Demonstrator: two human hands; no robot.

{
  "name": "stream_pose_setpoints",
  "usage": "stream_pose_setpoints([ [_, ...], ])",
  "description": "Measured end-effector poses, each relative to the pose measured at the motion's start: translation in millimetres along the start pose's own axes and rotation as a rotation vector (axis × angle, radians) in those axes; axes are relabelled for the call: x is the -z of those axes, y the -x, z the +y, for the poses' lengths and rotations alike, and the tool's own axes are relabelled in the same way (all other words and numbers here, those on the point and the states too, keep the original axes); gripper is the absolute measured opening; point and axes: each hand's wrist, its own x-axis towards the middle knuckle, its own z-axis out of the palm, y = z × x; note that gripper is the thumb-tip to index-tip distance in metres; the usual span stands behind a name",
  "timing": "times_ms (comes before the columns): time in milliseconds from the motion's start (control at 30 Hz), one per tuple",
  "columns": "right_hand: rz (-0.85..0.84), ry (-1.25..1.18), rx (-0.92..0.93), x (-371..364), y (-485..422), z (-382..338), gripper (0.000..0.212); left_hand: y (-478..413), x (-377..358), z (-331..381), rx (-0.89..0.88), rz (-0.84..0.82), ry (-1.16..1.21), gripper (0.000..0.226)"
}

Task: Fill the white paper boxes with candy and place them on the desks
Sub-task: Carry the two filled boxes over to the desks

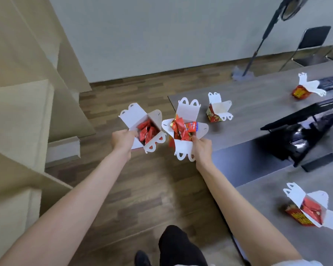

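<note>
Fingers (132,133) round 2 scalloped white paper boxes (142,127) of glossy red candy (146,131).

I see five white paper boxes, all with flaps open. The left box (142,127) is full of red candy (146,130) and is up in the air over the floor. The right box (185,129) is piled with red candy too, at the counter (248,116) edge. A third box (218,110) stands on the counter behind it. A far box (306,89) lies tipped. A near box (309,210) holds red candy.
</note>
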Motion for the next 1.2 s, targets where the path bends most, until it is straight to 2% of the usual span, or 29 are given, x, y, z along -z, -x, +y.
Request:
stream_pose_setpoints([
  [300,0.218,-0.029,0.007,-21,-175,-79,0.027,-147,-137,96,-0.063,-0.156,-0.084,0.019],
  [433,0.262,-0.024,-0.022,-34,-249,-123,0.034,-203,-182,145,-0.098,-0.189,-0.127,0.003],
  [533,0.297,-0.029,-0.021,-42,-296,-155,0.037,-241,-212,185,-0.130,-0.208,-0.165,0.012],
  [633,0.305,-0.046,-0.044,-51,-331,-183,0.038,-274,-238,219,-0.134,-0.222,-0.179,0.006],
  [767,0.323,-0.129,-0.096,-61,-382,-207,0.037,-319,-277,251,-0.121,-0.257,-0.200,0.040],
  [867,0.371,-0.176,-0.117,-68,-421,-219,0.030,-356,-311,271,-0.133,-0.301,-0.235,0.042],
  [1000,0.475,-0.228,-0.158,-77,-475,-228,0.029,-415,-364,294,-0.159,-0.391,-0.281,0.030],
  [1200,0.688,-0.332,-0.217,-99,-535,-251,0.028,-488,-441,338,-0.232,-0.597,-0.428,0.036],
])
